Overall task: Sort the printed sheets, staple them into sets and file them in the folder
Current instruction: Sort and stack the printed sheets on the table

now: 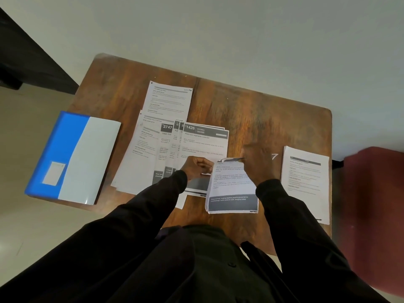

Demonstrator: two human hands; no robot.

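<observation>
Up close, over a worn, brown wood-grain counter [251,110] with rounded corners: one thin printed sheet [231,189], top edge curled over, dark band across the foot. Left hand [197,166] at the sheet's top left corner, fingers [204,165] curled and pinching the paper. Right hand [260,162] at the top right corner, smeared by blur; grip impossible to tell. Behind the left hand, flat fanned sheets [196,138] with dark numbered headers, overlapping. Farther back, a lone page [169,99]. At right, well apart from the fingers, a squared stack [305,182]. At far left, a glossy blue-and-pale folder [72,158], shut, overhanging the counter's edge.
</observation>
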